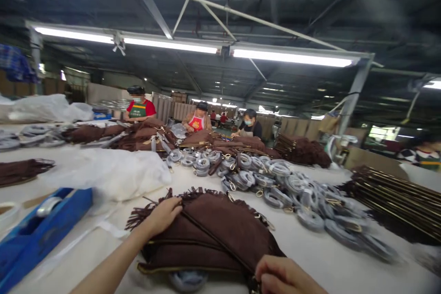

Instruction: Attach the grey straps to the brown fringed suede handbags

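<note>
A dark brown fringed bag [220, 220] lies before me on the white table, with a dark line running slantwise across it from one hand to the other. My left hand [163, 215] is at its upper left edge by the fringe, fingers bent over the material and partly hidden. At the lower right corner, my right hand [280, 274] is closed in a pinch on the bag's edge, near a small metal piece; the fingertips are partly hidden. Under the bag's near edge a grey coiled strap [189, 280] sticks out.
Many wrapped grey coiled straps [292, 183] with gold clasps spread to the right. Stacked brown bags with gold zips [403, 197] stand far right. A blue tape dispenser [51, 225] and clear plastic bags [127, 170] lie left. Several co-workers [140, 106] work behind brown bags across the table.
</note>
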Tool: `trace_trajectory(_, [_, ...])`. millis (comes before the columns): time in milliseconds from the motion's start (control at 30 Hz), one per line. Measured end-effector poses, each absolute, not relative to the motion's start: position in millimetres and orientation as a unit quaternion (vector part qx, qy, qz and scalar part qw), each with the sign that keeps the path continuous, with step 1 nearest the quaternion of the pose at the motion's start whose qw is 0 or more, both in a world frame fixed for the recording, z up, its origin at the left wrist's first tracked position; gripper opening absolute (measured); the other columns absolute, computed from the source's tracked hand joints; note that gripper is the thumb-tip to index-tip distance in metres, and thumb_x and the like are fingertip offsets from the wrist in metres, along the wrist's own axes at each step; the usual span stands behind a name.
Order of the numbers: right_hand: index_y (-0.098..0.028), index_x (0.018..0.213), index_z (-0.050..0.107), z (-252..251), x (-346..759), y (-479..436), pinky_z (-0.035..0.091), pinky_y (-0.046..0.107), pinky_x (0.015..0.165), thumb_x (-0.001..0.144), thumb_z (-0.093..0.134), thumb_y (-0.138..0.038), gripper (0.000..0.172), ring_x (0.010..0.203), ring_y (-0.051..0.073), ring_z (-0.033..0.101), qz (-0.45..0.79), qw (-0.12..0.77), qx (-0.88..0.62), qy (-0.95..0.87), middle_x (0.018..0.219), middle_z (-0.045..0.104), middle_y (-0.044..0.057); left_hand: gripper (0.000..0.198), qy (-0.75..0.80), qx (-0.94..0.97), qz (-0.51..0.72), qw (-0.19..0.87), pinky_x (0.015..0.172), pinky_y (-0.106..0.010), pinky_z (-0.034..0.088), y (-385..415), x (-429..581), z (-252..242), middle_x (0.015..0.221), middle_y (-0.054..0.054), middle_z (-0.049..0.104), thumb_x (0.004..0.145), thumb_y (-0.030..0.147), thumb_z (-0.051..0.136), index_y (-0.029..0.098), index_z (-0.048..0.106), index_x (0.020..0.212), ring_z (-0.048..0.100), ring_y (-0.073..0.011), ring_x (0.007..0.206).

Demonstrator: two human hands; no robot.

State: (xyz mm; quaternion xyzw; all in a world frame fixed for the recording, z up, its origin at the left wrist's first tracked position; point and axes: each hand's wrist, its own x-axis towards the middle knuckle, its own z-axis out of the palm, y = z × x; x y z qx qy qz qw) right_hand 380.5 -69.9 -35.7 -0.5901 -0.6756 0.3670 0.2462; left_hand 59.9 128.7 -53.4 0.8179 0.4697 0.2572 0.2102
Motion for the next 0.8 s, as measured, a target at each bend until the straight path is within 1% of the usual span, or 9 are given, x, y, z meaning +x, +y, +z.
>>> trace_trajectory(133, [-0.021, 0.081, 0.063, -21.6, 362.1, -60.7, 0.044, 0.025, 0.065, 0.084, 0.045, -0.025, 0.019, 0.07, 0.016, 0.062, 0.225, 0.23, -0.621, -0.715, 0.074, 0.067, 0.001, 0.048, 0.476, 0.834, 0.237, 0.145, 0.113, -0.045, 0.029, 123.6, 70.1, -83.0, 0.136, -0.01, 0.057, 0.088, 0.032, 0.035, 0.016, 0.057, 0.128, 0.048, -0.026, 0.129])
trace_trajectory(200, [-0.021, 0.089, 0.065, -20.8, 348.3, -49.2, 0.045, 0.028, 0.075, 0.084, 0.05, -0.028, 0.017, 0.082, 0.019, 0.062, 0.121, 0.224, -0.636, -0.729, 0.087, 0.068, 0.003, 0.051, 0.484, 0.836, 0.232, 0.112, 0.113, -0.042, 0.031, 125.4, 67.6, -90.0, 0.138, -0.01, 0.055, 0.09, 0.033, 0.03, 0.015, 0.054, 0.132, 0.048, -0.024, 0.129])
trace_trajectory(333, [-0.018, 0.121, 0.059, -30.7, 326.4, -24.7, 0.04, 0.039, 0.097, 0.074, 0.067, -0.03, 0.049, 0.114, 0.031, 0.053, 0.039, 0.137, -0.638, -0.757, 0.128, 0.057, 0.013, 0.053, 0.486, 0.834, 0.238, 0.109, 0.112, -0.039, 0.033, 130.2, 61.5, -91.4, 0.137, -0.008, 0.057, 0.091, 0.029, 0.027, 0.013, 0.05, 0.136, 0.051, -0.021, 0.127])
trace_trajectory(367, [-0.018, 0.122, 0.058, -32.6, 324.4, -20.7, 0.04, 0.038, 0.098, 0.074, 0.067, -0.028, 0.05, 0.117, 0.031, 0.052, 0.039, 0.115, -0.634, -0.764, 0.131, 0.055, 0.013, 0.054, 0.481, 0.835, 0.243, 0.112, 0.112, -0.038, 0.034, 131.0, 60.6, -90.9, 0.137, -0.008, 0.056, 0.09, 0.028, 0.027, 0.013, 0.048, 0.137, 0.051, -0.0205, 0.127])
trace_trajectory(433, [-0.017, 0.114, 0.062, -33.0, 324.4, -15.8, 0.043, 0.035, 0.095, 0.078, 0.063, -0.023, 0.037, 0.112, 0.028, 0.056, 0.035, 0.081, -0.623, -0.777, 0.126, 0.059, 0.012, 0.054, 0.467, 0.839, 0.255, 0.115, 0.111, -0.038, 0.036, 132.1, 59.3, -90.5, 0.136, -0.009, 0.057, 0.09, 0.027, 0.027, 0.012, 0.047, 0.138, 0.053, -0.0211, 0.125])
trace_trajectory(533, [-0.015, 0.093, 0.065, -26.5, 327.2, -12.4, 0.049, 0.033, 0.076, 0.081, 0.056, -0.016, 0.015, 0.09, 0.027, 0.065, -0.034, 0.029, -0.614, -0.788, 0.1, 0.067, 0.012, 0.053, 0.446, 0.843, 0.283, 0.105, 0.11, -0.04, 0.038, 133.9, 59.0, -91.6, 0.137, -0.01, 0.056, 0.089, 0.025, 0.028, 0.012, 0.051, 0.135, 0.053, -0.024, 0.125])
trace_trajectory(600, [-0.014, 0.088, 0.063, -20.0, 327.6, -10.1, 0.048, 0.032, 0.066, 0.082, 0.05, -0.01, 0.015, 0.08, 0.026, 0.066, -0.077, 0.014, -0.602, -0.795, 0.091, 0.068, 0.012, 0.053, 0.426, 0.849, 0.299, 0.09, 0.112, -0.039, 0.036, 135.1, 60.0, -91.8, 0.144, -0.01, 0.048, 0.088, 0.021, 0.03, 0.013, 0.05, 0.136, 0.047, -0.0242, 0.131])
trace_trajectory(700, [-0.018, 0.093, 0.061, -10.1, 326.8, -6.8, 0.048, 0.028, 0.068, 0.088, 0.045, -0.011, 0.018, 0.084, 0.022, 0.066, -0.088, 0.039, -0.591, -0.801, 0.095, 0.069, 0.008, 0.055, 0.401, 0.859, 0.308, 0.082, 0.113, -0.036, 0.032, 135.0, 59.4, -86.2, 0.15, -0.009, 0.04, 0.085, 0.017, 0.031, 0.014, 0.047, 0.137, 0.041, -0.0224, 0.135])
trace_trajectory(800, [-0.021, 0.102, 0.058, -4.9, 326.3, -7.0, 0.047, 0.026, 0.082, 0.093, 0.039, -0.012, 0.023, 0.104, 0.018, 0.062, -0.085, 0.124, -0.567, -0.81, 0.114, 0.066, 0.006, 0.046, 0.418, 0.853, 0.301, 0.083, 0.104, -0.035, 0.042, 131.4, 48.8, -69.4, 0.129, -0.01, 0.062, 0.085, 0.018, 0.03, 0.016, 0.058, 0.122, 0.056, -0.0224, 0.12])
